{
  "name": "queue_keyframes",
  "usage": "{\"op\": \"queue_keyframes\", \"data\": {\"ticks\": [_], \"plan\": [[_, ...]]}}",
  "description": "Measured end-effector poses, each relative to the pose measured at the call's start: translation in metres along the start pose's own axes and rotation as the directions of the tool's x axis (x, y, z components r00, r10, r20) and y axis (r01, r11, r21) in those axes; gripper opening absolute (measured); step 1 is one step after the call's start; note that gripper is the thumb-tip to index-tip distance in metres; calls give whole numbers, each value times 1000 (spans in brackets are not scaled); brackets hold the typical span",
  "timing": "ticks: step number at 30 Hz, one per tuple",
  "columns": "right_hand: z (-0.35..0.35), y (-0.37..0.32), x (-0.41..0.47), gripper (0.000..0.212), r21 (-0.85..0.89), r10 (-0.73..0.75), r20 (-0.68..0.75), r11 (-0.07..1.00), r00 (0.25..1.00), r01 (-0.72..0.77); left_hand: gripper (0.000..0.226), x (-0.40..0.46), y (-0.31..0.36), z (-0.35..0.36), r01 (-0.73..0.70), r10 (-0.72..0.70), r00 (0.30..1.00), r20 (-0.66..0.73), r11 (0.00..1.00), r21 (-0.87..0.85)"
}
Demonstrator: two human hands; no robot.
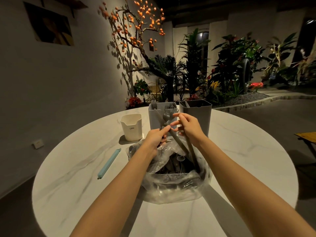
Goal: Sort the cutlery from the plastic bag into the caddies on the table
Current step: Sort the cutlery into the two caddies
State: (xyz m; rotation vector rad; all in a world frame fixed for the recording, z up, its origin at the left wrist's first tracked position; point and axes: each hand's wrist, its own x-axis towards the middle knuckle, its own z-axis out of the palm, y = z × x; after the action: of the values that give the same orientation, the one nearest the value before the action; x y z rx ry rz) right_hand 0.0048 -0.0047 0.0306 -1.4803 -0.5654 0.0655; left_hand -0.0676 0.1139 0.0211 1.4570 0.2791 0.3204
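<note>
A clear plastic bag [172, 183] full of dark cutlery sits in the middle of the round table. My left hand [156, 137] grips a bunch of grey forks [166, 117] above the bag's far edge, tines up. Just to the right, my right hand [189, 127] holds the grey handles [191, 149] that slant down into the bag, its fingers reaching toward the fork heads. Behind the hands stands a light grey caddy [153, 120] with forks in it, and a dark grey caddy [196, 113] is to its right. A small cream caddy [131, 127] stands at the left.
A pale blue bag clip [109, 163] lies on the white marble table [68, 177] left of the bag. Beyond the table's far edge are potted plants and a tree with orange fruit. A wooden seat [307, 135] shows at the right edge.
</note>
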Motion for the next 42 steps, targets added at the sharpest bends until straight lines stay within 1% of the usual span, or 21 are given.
{"op": "queue_keyframes", "data": {"ticks": [2, 5, 8, 10, 12, 15, 17, 19, 20, 22, 24, 26, 28, 30, 33, 35, 37, 40, 42], "plan": [[7, -4, 1, 29, -89, 30, -12, 996, 999, -30, 25, -1, 0, 4, -13, 16, 999, -38, 996, 85], [15, -3, 6, 28, -215, 51, -49, 975, 997, -61, 28, -3, -3, 10, -48, 49, 999, 3, 991, 121], [20, 1, 7, 23, -344, 40, 21, 939, 999, -31, 30, -7, -4, 14, -93, 81, 995, 66, 975, 201], [21, 2, 3, 22, -405, 39, 78, 914, 996, -4, 30, -7, -5, 15, -92, 75, 995, 67, 950, 297], [21, 2, 0, 23, -406, 28, 106, 914, 994, 18, 24, -8, -4, 15, -77, 61, 997, 56, 925, 372], [19, 5, 2, 19, -392, 32, 80, 920, 996, 2, 18, -9, -2, 14, -64, 43, 997, 64, 929, 365], [18, 7, 6, 24, -407, 32, 36, 913, 999, -15, 22, -12, -2, 15, -26, 7, 998, 70, 962, 271], [17, 7, 9, 27, -413, 25, -6, 910, 1000, -26, 28, -12, -2, 14, 26, -35, 995, 90, 995, 100], [17, 5, 8, 26, -411, 24, -27, 911, 999, -33, 33, -9, -3, 13, 33, -37, 995, 90, 998, 50], [15, 2, 7, 25, -391, 17, -53, 920, 998, -36, 36, -4, -4, 12, 14, -18, 999, 49, 997, 80], [14, -1, 5, 27, -344, 5, -63, 938, 998, -27, 31, -4, -4, 12, -4, -1, 999, 41, 991, 133], [13, -2, 4, 26, -223, 23, -53, 974, 998, -34, 28, -8, -2, 13, -29, 19, 998, 55, 984, 174], [13, -3, 2, 20, -104, 43, -2, 994, 999, -43, 29, -11, -3, 14, -52, 44, 998, 38, 969, 241], [13, -3, 1, 14, -98, 29, 2, 995, 1000, -28, 26, -11, -4, 15, -61, 51, 998, 43, 959, 275], [15, -3, 2, 7, -107, -9, -54, 994, 998, 3, 22, -10, -4, 19, -47, 37, 999, 38, 951, 306], [15, -2, 3, 16, -134, -31, -82, 991, 996, 20, 25, -9, -4, 20, -26, 22, 1000, 17, 954, 297], [15, -2, 4, 27, -158, -53, -83, 987, 995, 40, 28, -9, -5, 20, -37, 32, 999, 21, 952, 303], [16, -1, 5, 37, -155, -59, -79, 987, 995, 46, 34, -7, -8, 18, -102, 93, 995, 43, 930, 354], [16, 0, 7, 41, -163, -44, -120, 986, 992, 24, 33, -7, -10, 16, -138, 122, 990, 68, 927, 348]]}}
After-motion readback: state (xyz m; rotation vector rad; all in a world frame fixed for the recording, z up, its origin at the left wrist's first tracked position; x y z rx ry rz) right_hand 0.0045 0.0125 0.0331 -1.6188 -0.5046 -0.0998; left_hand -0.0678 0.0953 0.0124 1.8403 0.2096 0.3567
